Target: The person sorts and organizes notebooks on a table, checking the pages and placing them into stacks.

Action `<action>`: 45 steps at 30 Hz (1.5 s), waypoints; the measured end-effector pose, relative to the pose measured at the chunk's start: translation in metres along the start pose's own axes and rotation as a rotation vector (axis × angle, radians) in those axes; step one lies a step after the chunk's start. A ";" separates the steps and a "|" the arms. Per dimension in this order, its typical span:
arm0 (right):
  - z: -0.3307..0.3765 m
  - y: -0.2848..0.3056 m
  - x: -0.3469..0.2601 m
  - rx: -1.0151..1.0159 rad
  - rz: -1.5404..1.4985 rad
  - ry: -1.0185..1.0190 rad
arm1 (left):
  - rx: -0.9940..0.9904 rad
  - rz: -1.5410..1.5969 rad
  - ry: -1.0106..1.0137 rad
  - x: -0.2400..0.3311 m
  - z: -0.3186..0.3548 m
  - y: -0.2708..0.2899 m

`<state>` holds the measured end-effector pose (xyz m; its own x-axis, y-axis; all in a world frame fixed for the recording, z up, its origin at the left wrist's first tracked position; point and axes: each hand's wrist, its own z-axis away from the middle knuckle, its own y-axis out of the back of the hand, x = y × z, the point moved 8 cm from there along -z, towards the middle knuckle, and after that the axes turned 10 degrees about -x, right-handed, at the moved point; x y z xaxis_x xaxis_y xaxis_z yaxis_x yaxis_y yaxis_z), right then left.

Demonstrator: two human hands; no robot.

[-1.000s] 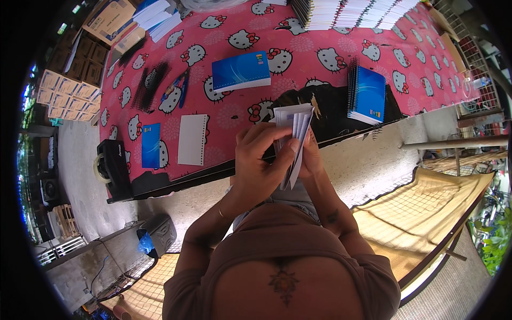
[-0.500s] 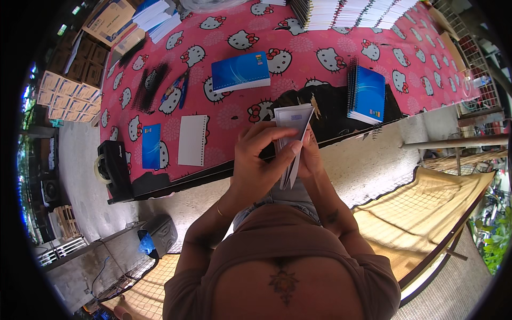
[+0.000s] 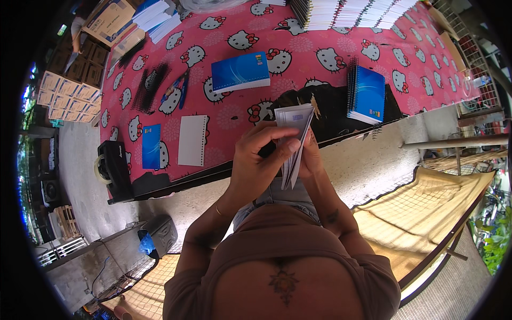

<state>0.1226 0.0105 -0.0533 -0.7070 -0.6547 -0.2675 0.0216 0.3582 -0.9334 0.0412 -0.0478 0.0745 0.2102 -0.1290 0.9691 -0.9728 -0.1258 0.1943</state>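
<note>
A small stack of printed white sheets (image 3: 293, 116) is held upright between both hands at the table's near edge. My left hand (image 3: 256, 157) pinches its left side, thumb and fingers on the pages. Along the right edge, my right hand (image 3: 311, 157) grips the same stack from behind, its fingers partly hidden. Beyond lies a blue-covered pad of sheets (image 3: 240, 73). To the right, a blue spiral notebook (image 3: 368, 96) rests on a black patch. At the left are a blue cover (image 3: 151, 146) and a white hole-punched sheet (image 3: 192, 140).
Blue-handled pliers (image 3: 184, 92) lie beside black binding coils (image 3: 152, 82) on the pink tablecloth (image 3: 229, 125). A black tape dispenser (image 3: 116, 170) stands at the near left corner. Stacked notebooks (image 3: 346, 13) line the back; cartons (image 3: 72, 96) are piled beyond the left side.
My left thumb and fingers have shifted slightly on the sheets, whose edges are now a little more fanned. Another person's arm has appeared by the cartons at the far left.
</note>
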 end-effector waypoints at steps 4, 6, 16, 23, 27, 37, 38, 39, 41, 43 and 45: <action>0.000 0.002 0.000 -0.008 -0.004 -0.009 | -0.002 -0.007 0.008 -0.002 0.000 -0.001; -0.003 -0.002 -0.001 -0.009 0.016 -0.014 | 0.017 -0.037 0.030 -0.003 0.000 0.000; -0.006 -0.002 -0.053 0.122 0.704 0.232 | -0.100 0.453 0.022 -0.045 -0.003 0.001; -0.010 -0.007 -0.045 0.158 0.949 0.170 | 0.039 0.283 -0.023 -0.096 -0.008 0.003; 0.000 -0.015 -0.028 0.112 1.000 0.151 | 0.079 0.262 0.006 -0.102 -0.003 -0.002; 0.002 -0.030 -0.025 0.077 1.133 0.172 | 0.139 0.174 -0.008 -0.095 0.006 -0.001; 0.003 -0.030 -0.023 0.103 1.107 0.138 | 0.159 0.178 -0.016 -0.100 0.008 -0.001; 0.004 -0.028 -0.023 0.133 1.084 0.111 | 0.138 0.187 0.003 -0.097 0.007 -0.003; 0.004 -0.033 -0.027 0.091 1.237 0.185 | 0.097 0.204 0.041 -0.091 0.006 -0.007; 0.005 -0.028 -0.024 0.099 1.269 0.171 | 0.103 0.211 0.008 -0.105 0.004 -0.004; 0.002 -0.012 -0.021 0.164 1.192 0.085 | 0.094 0.192 -0.001 -0.117 0.004 -0.004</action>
<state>0.1386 0.0180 -0.0371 -0.2253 0.0779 -0.9712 0.7777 0.6148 -0.1311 0.0208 -0.0358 -0.0398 0.0223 -0.1600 0.9869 -0.9818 -0.1899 -0.0086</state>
